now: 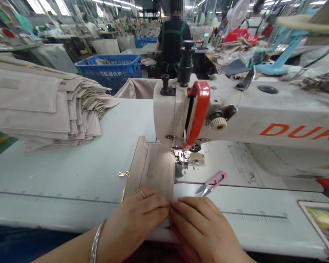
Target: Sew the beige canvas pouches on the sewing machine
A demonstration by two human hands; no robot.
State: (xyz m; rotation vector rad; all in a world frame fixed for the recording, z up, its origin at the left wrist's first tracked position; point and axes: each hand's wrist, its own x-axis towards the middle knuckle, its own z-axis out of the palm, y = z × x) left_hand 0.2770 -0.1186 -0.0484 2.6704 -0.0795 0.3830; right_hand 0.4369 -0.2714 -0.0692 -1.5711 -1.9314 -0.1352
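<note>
A beige fabric piece (153,166) with a gold zipper (124,182) along its left edge lies under the presser foot (185,156) of a white sewing machine (235,113). My left hand (134,219), with a ring and a bracelet, rests on the piece's near end, fingers curled and pressed onto it. Just right of it, my right hand (203,226) meets it fingertip to fingertip and pinches the near right edge of the same piece.
Pink thread snips (212,182) lie on the table right of the fabric. A tall stack of beige fabric pieces (38,106) sits at the left. A blue crate (112,71) and a person in black (173,40) are behind. A tray (322,223) sits at the right edge.
</note>
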